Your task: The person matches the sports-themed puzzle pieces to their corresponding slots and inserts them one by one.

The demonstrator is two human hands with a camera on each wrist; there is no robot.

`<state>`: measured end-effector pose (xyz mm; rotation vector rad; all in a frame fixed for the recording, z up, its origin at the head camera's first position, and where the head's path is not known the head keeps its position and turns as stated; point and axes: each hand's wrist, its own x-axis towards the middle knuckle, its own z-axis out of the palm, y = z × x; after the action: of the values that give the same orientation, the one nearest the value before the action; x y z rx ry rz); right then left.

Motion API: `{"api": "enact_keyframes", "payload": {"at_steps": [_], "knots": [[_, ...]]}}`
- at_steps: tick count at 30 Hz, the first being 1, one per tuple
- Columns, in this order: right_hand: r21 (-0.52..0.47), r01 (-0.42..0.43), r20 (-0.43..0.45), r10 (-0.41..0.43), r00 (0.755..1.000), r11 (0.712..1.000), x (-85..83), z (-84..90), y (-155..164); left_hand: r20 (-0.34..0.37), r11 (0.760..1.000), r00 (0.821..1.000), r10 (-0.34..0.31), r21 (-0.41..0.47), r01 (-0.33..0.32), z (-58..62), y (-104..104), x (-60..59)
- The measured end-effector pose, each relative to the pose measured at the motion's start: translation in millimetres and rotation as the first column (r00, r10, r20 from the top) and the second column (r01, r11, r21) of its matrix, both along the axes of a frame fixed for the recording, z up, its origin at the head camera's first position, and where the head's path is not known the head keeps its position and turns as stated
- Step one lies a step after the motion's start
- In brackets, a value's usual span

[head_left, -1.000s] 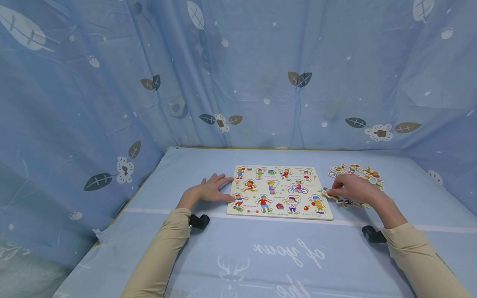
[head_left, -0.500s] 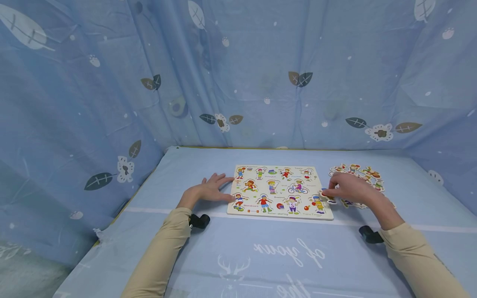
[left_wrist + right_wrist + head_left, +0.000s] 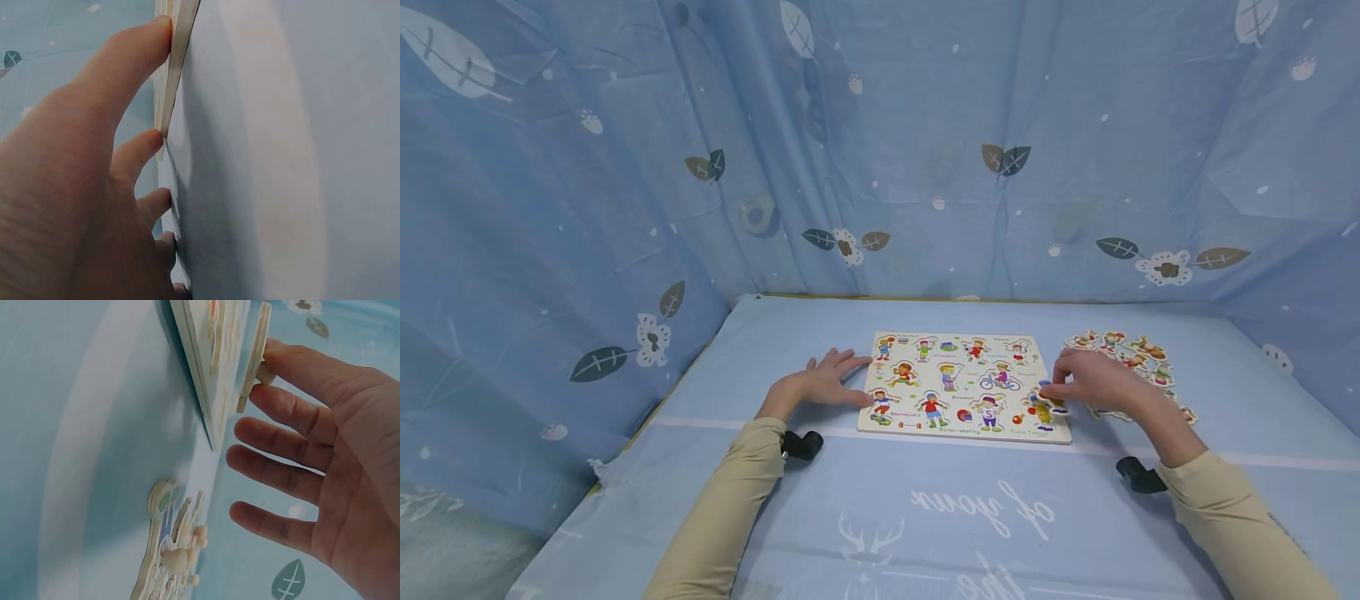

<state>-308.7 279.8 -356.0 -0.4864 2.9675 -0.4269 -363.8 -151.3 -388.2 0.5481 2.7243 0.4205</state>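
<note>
A wooden puzzle board (image 3: 958,385) with printed sports figures lies flat on the blue cloth. My left hand (image 3: 831,382) rests open against its left edge; in the left wrist view its fingertips (image 3: 156,37) touch the board's rim (image 3: 178,69). My right hand (image 3: 1062,386) pinches a small figure piece (image 3: 1049,402) by its peg, just over the board's lower right corner. In the right wrist view the piece (image 3: 255,362) hangs close above the board (image 3: 199,369), held at the peg by the upper fingers (image 3: 294,359), with the other fingers spread.
A pile of several loose figure pieces (image 3: 1131,357) lies right of the board, also seen as loose pieces (image 3: 172,550) in the right wrist view. Blue leaf-print curtains (image 3: 880,150) close in the table at the back and sides. Black wrist mounts (image 3: 801,444) sit by both sleeves.
My right hand has moved left from the pile with a piece, from beside the board to over its lower right corner. The left hand has stayed put.
</note>
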Motion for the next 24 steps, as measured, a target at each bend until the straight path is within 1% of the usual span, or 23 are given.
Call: {"api": "enact_keyframes", "payload": {"at_steps": [9,17,24], "knots": [[0.007,-0.012,0.01,0.012,1.0,1.0,-1.1,-1.9,-3.2,0.008,1.0,1.0,0.0,0.003,0.0,1.1,-0.5,0.8],[-0.013,-0.014,0.027,0.014,1.0,1.0,1.0,-3.5,-5.0,0.009,1.0,1.0,0.003,-0.002,-0.003,0.2,0.0,0.1],[-0.002,-0.02,0.011,0.02,1.0,1.0,1.8,-5.0,-6.0,0.006,1.0,1.0,0.008,-0.015,-0.008,0.5,0.5,0.7]]}}
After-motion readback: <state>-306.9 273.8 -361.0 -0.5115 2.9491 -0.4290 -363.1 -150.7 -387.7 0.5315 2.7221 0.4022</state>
